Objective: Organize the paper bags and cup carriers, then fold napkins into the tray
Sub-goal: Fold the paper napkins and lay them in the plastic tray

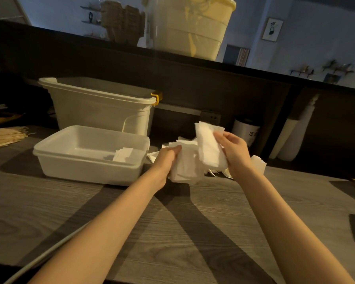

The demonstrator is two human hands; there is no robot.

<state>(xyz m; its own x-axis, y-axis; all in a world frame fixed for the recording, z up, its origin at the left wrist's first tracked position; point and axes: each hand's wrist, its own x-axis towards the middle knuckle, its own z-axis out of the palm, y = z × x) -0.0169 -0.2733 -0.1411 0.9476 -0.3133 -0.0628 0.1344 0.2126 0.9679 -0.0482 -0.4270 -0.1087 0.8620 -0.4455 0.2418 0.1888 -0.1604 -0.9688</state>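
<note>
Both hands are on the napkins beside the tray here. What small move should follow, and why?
Probably carry the folded napkin in the right hand leftward into the tray: a few napkins already lie there, while the left hand holds the remaining stack.

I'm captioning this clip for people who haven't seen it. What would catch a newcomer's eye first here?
First the two bare hands mid-frame: the right hand lifts a folded napkin while the left hand grips the white napkin stack over the wooden counter. Left of them sits a white tray with a few folded napkins already inside, and behind it a tall white bin with a yellow clip.
</note>
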